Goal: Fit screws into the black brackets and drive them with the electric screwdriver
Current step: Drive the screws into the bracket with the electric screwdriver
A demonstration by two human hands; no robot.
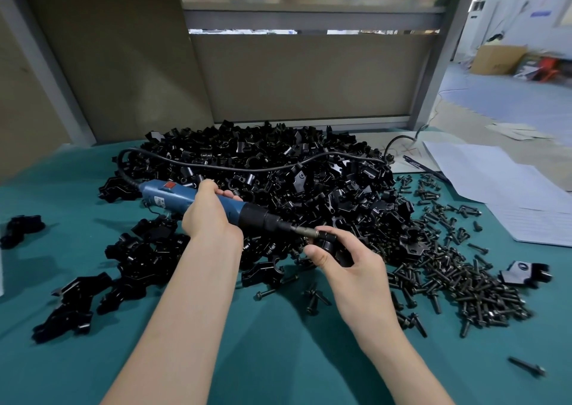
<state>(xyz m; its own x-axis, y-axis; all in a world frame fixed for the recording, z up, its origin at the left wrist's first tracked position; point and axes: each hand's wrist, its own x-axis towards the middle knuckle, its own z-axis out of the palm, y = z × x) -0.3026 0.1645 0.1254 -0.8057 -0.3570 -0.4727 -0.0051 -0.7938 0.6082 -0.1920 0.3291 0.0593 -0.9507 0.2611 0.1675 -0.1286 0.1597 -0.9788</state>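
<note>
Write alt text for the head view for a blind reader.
A person's left hand grips a blue electric screwdriver, its bit meeting a small black bracket pinched in the right hand. Behind lies a heap of black brackets; dark screws scatter right on the teal table.

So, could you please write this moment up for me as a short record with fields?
left hand: grips the electric screwdriver
right hand: holds a black bracket at the bit tip
bracket pile: behind the hands
loose screws: spread at the right
table cover: teal
papers: far right
</note>
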